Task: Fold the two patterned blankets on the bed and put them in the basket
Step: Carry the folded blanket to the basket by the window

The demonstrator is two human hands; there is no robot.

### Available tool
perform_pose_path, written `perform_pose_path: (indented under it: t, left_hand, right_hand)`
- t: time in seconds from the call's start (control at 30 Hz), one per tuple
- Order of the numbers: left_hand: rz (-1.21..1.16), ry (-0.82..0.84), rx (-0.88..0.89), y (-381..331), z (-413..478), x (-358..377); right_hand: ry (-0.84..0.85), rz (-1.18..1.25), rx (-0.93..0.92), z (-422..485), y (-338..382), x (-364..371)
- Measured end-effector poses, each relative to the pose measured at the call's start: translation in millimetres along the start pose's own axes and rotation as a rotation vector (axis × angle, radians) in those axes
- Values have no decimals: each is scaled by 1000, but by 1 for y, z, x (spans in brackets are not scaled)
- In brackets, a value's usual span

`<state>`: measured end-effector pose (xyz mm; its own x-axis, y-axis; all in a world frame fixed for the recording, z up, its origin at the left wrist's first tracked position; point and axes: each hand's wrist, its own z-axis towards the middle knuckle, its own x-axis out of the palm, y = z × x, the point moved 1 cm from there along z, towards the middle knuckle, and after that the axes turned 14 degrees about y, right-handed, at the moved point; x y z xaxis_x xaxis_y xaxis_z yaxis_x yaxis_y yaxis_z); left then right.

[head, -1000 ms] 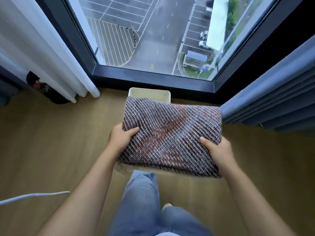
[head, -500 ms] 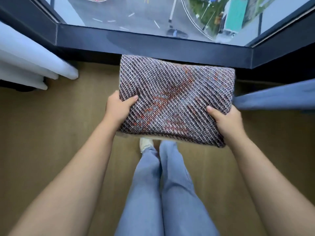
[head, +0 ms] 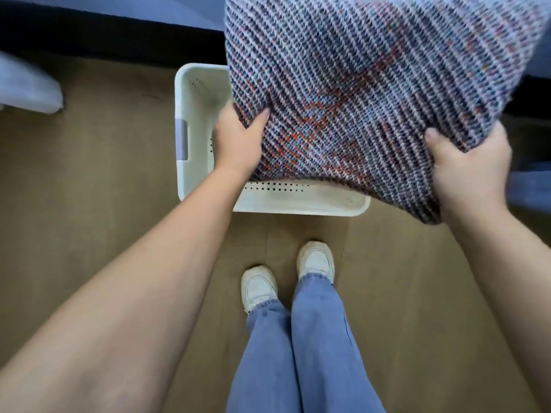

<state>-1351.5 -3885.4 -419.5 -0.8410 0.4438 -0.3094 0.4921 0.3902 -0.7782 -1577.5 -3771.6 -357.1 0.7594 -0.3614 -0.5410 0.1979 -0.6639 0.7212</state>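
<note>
Hands, left hand (head: 238, 141) and right hand (head: 468, 171), are gripping folded blanket (head: 372, 93) hovering over white basket (head: 190, 126), offset toward frame right.

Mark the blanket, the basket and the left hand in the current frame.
blanket (head: 372, 93): head view, middle of its knitted top face.
basket (head: 298, 201): head view, near wall below the holes.
left hand (head: 238, 141): head view, back of the hand.

coarse knit blanket (head: 372, 93) (matt), perforated plastic basket (head: 298, 201)
</note>
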Motion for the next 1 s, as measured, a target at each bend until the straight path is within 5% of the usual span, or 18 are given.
perform_pose_path:
  t: [0.23, 0.47, 0.73, 1.0]
  left_hand:
    - [402, -71, -414, 108, 5, -43]
    - [635, -14, -456, 141, 40, -25]
    - [870, -35, -469, 184, 67, -7]
    - [748, 68, -528, 104, 13, -20]
  right_hand:
    - [362, -290, 135, 13, -51, 118]
    - [354, -415, 322, 40, -95, 158]
    - [428, -559, 323, 63, -139, 183]
    - [445, -391, 336, 1, -78, 127]
